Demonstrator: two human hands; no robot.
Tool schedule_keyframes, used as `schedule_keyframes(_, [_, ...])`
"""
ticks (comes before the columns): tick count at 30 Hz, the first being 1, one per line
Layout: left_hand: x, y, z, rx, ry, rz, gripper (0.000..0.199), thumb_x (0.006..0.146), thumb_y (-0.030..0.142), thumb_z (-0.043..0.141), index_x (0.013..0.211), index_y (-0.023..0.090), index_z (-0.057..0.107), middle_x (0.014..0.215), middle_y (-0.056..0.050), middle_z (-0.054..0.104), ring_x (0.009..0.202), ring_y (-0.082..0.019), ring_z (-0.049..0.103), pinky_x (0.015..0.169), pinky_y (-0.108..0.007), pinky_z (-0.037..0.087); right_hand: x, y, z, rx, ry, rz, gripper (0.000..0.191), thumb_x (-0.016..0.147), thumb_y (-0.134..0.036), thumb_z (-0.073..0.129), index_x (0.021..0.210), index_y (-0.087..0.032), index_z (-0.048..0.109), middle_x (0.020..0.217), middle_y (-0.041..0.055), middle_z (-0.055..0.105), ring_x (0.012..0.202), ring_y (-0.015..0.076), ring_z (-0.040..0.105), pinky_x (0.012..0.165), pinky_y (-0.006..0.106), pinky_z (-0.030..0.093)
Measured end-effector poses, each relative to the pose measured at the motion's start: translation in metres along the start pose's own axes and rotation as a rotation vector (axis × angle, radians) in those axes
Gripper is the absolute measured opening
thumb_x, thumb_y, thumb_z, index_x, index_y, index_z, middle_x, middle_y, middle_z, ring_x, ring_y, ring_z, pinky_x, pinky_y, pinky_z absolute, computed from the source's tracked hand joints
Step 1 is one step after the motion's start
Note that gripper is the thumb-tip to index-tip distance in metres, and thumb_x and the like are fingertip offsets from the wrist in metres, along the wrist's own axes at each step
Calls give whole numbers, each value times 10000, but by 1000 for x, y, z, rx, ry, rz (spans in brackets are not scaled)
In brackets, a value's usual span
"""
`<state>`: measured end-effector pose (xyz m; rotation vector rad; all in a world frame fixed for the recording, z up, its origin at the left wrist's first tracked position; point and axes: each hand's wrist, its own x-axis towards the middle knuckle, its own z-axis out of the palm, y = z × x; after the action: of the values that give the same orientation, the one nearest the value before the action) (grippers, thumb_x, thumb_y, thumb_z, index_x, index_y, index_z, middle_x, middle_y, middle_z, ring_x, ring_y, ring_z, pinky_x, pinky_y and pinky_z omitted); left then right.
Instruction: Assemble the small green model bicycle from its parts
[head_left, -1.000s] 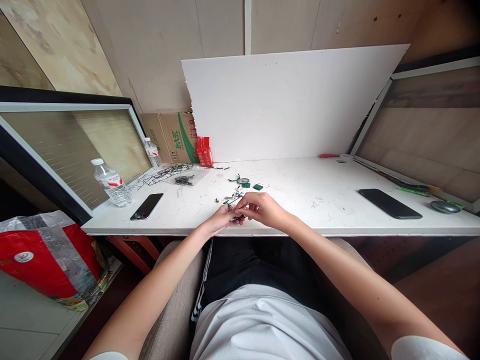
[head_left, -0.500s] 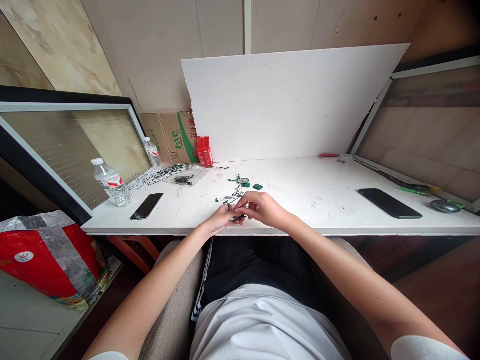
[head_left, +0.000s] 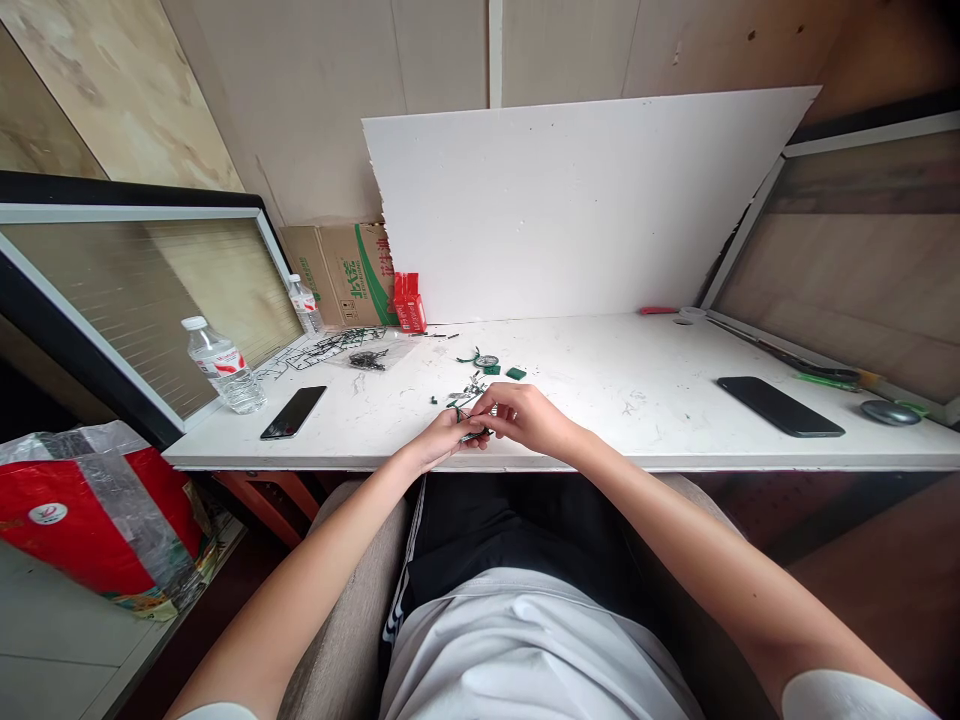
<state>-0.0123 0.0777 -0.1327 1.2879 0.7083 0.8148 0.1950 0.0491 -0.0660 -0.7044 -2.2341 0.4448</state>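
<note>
Close to the table's front edge, my left hand (head_left: pixel 444 438) is closed around a small dark green plastic part (head_left: pixel 474 434), mostly covered by the fingers. My right hand (head_left: pixel 520 414) meets it from the right, thumb and fingers pinched at the same part. Whether the right fingertips hold a separate tiny piece is hidden. Just beyond the hands lie small green and grey loose pieces (head_left: pixel 475 388). Farther back are a round grey piece (head_left: pixel 487 361) and a flat green block (head_left: pixel 516 374).
Black part frames (head_left: pixel 337 346) and a clear bag of dark pieces (head_left: pixel 367 360) lie at the left. A water bottle (head_left: pixel 229 368) stands near a phone (head_left: pixel 294 412). Rightward are a black phone-like slab (head_left: pixel 780 406) and a mouse (head_left: pixel 891 413). A red box (head_left: pixel 409 303) stands behind.
</note>
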Motion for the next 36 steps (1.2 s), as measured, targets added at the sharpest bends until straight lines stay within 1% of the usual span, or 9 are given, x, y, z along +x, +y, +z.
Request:
schedule_keyframes(17, [1, -1, -1, 9, 6, -7, 393, 786, 452, 860, 951, 125, 716, 877, -57, 670, 823, -161, 649, 836, -333, 505, 0, -1, 1, -21, -10, 2, 203, 1018, -391, 654, 1038, -210, 744, 935, 58, 753, 774, 161, 689, 703, 266, 524])
schedule_keyframes(21, [0, -1, -1, 24, 8, -8, 386, 787, 454, 858, 933, 124, 722, 865, -59, 668, 821, -163, 650, 844, -338, 513, 0, -2, 2, -25, -13, 2, 196, 1016, -388, 658, 1038, -212, 742, 931, 53, 752, 788, 163, 690, 712, 265, 523])
schedule_keyframes(28, [0, 0, 0, 39, 9, -1, 394, 783, 465, 856, 937, 125, 728, 865, -63, 677, 824, -170, 660, 845, -342, 521, -1, -1, 4, -9, -21, 10, 213, 1018, -405, 654, 1057, -215, 743, 938, 53, 751, 756, 158, 691, 700, 272, 525])
schedule_keyframes(36, [-1, 1, 1, 42, 12, 4, 394, 775, 466, 860, 919, 128, 719, 851, -63, 677, 810, -169, 656, 836, -340, 523, -1, 0, 5, -22, -16, 3, 229, 1019, -417, 648, 1063, -213, 742, 940, 59, 755, 773, 164, 688, 700, 269, 524])
